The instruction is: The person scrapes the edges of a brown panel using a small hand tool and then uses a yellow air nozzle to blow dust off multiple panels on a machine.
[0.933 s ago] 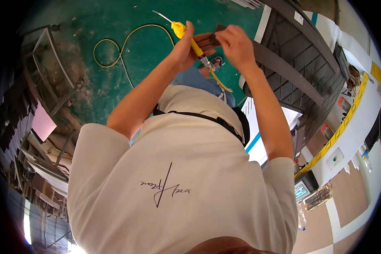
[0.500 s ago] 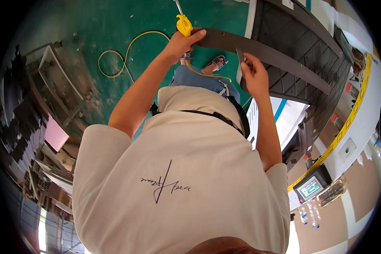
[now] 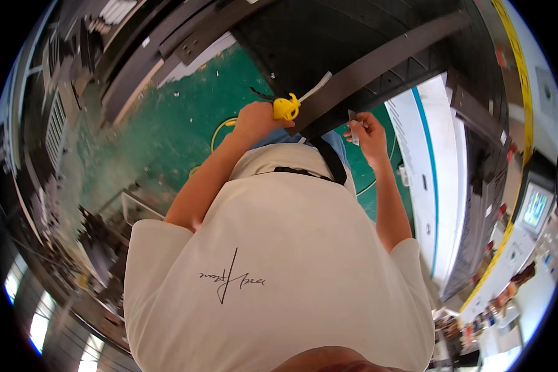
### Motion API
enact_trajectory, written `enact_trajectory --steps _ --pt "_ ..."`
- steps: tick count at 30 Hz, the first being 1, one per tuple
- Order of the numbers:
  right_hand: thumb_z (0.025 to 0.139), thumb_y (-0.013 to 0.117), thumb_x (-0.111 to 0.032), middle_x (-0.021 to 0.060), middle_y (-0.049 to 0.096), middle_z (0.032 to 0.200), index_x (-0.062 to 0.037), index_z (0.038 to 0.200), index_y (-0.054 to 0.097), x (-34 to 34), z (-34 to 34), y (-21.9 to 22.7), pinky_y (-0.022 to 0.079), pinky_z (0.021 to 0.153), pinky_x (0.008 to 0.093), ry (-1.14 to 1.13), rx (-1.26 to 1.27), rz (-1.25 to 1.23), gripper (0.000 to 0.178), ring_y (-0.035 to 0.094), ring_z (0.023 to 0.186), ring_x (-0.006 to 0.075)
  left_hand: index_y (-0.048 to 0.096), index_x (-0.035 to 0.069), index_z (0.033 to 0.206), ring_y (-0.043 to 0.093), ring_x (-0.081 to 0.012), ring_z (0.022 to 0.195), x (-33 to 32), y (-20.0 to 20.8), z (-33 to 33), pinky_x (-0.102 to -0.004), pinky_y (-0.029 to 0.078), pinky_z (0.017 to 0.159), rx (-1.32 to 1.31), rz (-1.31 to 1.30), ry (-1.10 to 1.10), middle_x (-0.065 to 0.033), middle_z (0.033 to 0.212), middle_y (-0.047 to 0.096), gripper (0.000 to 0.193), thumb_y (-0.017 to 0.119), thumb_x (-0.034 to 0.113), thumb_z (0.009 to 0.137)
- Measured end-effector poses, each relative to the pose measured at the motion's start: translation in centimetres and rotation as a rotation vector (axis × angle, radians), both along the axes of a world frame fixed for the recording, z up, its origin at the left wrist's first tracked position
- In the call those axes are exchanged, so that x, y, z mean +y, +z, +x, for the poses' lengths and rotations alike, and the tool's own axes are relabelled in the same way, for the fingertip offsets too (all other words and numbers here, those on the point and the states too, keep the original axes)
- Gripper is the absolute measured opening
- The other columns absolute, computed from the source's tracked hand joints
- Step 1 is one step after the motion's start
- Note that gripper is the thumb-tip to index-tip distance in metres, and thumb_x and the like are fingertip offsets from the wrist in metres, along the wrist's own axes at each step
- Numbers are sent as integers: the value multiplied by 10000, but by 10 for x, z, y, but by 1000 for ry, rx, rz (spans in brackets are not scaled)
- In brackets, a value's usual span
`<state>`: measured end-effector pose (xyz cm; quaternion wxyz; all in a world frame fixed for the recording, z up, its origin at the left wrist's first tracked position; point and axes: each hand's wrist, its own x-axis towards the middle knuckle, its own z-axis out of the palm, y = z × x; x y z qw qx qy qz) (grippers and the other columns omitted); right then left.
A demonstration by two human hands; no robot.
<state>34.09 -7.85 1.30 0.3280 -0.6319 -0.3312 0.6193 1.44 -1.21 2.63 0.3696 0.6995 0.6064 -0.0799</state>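
My left hand (image 3: 257, 124) is closed around a yellow air blow gun (image 3: 285, 109), whose pale nozzle points up and right. Its thumb lies by the near end of a long dark brown strip (image 3: 378, 59); whether it also pinches the strip I cannot tell. The strip slants away to the upper right, over a black ribbed surface (image 3: 304, 43). My right hand (image 3: 372, 137) pinches a small flat metal blade (image 3: 354, 129) upright, apart from the strip and just below it.
Yellow hose (image 3: 220, 129) lies on the green floor (image 3: 173, 118). Dark panels (image 3: 192, 37) are stacked at the upper left. To the right stand a white panel with a blue stripe (image 3: 425, 136), a yellow-edged machine (image 3: 521, 80) and a lit screen (image 3: 535, 208).
My body has turned left. The strip now slopes up to the right over the black surface. The blow gun's nozzle has swung from upward to the right, and the blade is farther from the strip.
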Motion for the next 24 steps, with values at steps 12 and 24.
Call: enact_trajectory --steps 12,24 --pt "1079 564 -84 162 733 1167 53 1397 553 -51 -66 17 611 759 328 -789 324 92 347 718 951 207 748 -18 947 752 -410 838 133 -4 107 -490 608 743 -180 206 -624 -231 849 751 589 798 563 862" --pt "1104 630 -257 11 716 964 11 1264 739 -95 -264 8 471 754 235 -1113 68 -171 330 550 809 69 593 56 1436 527 -372 1253 155 -27 164 -493 461 1071 -780 646 -943 -146 1293 602 805 915 354 761"
